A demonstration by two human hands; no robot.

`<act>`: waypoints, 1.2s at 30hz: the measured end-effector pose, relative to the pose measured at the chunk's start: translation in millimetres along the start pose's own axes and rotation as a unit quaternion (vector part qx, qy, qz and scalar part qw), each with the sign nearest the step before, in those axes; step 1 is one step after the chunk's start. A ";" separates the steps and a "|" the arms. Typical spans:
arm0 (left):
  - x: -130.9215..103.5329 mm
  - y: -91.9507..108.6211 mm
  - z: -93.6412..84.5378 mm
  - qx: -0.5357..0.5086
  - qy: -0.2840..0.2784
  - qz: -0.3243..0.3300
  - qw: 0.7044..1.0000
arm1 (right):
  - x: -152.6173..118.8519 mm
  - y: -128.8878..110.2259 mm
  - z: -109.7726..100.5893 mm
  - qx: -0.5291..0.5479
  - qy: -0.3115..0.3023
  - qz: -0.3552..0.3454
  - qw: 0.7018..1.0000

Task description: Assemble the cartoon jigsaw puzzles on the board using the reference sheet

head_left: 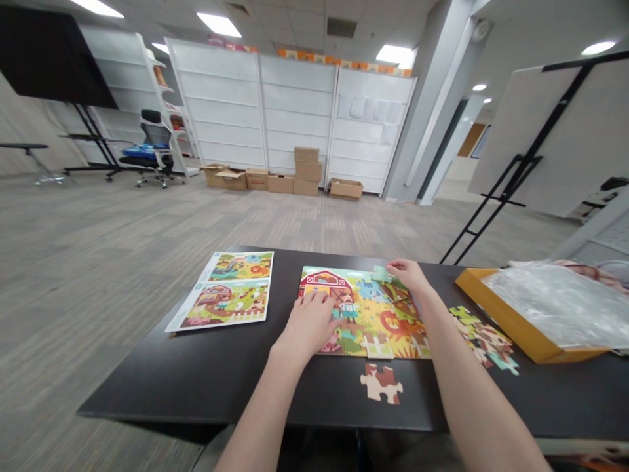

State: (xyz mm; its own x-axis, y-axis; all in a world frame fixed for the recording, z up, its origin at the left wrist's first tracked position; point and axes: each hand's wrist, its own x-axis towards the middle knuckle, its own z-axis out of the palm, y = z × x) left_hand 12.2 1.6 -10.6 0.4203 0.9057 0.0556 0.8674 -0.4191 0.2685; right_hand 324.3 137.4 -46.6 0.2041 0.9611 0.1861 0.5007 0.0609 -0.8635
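Observation:
A colourful farm-and-lion puzzle [368, 313] lies on the black table. My left hand [313, 321] rests on its left part, over the red barn, with the fingers spread and nothing held. At the puzzle's top edge, my right hand [407, 272] pinches a pale green piece [381, 274] by its right side. One brown and cream piece [382, 383] lies alone below the puzzle. Right of my right forearm is a loose pile of several pieces [484, 334]. The puzzle's right edge is partly hidden behind that forearm.
A printed picture sheet [228, 288] lies on the table [196, 380] at the left. An orange box [531, 328] with clear plastic wrap in it stands at the right. Beyond the table are cardboard boxes [307, 172], a whiteboard [555, 131] and an office chair [150, 154].

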 end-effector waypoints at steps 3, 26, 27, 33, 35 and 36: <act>-0.5 0.6 -0.3 0.004 0.000 0.001 1.000 | 1.4 1.0 6.4 0.005 -0.022 -0.005 1.000; 7.2 8.5 0.3 -0.131 0.077 -0.008 0.988 | -49.7 -68.2 -21.1 0.083 -0.099 -0.006 0.992; 10.0 10.1 1.9 -0.188 0.095 -0.012 0.978 | -56.7 -77.9 -17.9 0.077 -0.143 -0.017 0.987; 22.4 15.7 10.6 -0.467 0.117 -0.037 0.876 | -87.9 -118.0 14.4 0.086 -0.276 -0.071 0.955; 22.8 15.6 8.6 -0.515 0.101 -0.040 0.850 | -89.8 -120.6 16.7 0.088 -0.279 -0.078 0.953; 22.5 15.0 6.9 -0.534 0.095 -0.040 0.839 | -89.0 -119.2 14.6 0.085 -0.275 -0.080 0.954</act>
State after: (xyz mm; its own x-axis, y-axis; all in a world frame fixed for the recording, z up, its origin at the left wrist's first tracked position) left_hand 36.5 15.3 -12.0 0.2331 0.9648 0.1216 0.1137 -0.1513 0.9819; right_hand 234.1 48.5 32.9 -0.3598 0.9288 0.0889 0.3341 0.2172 -0.9172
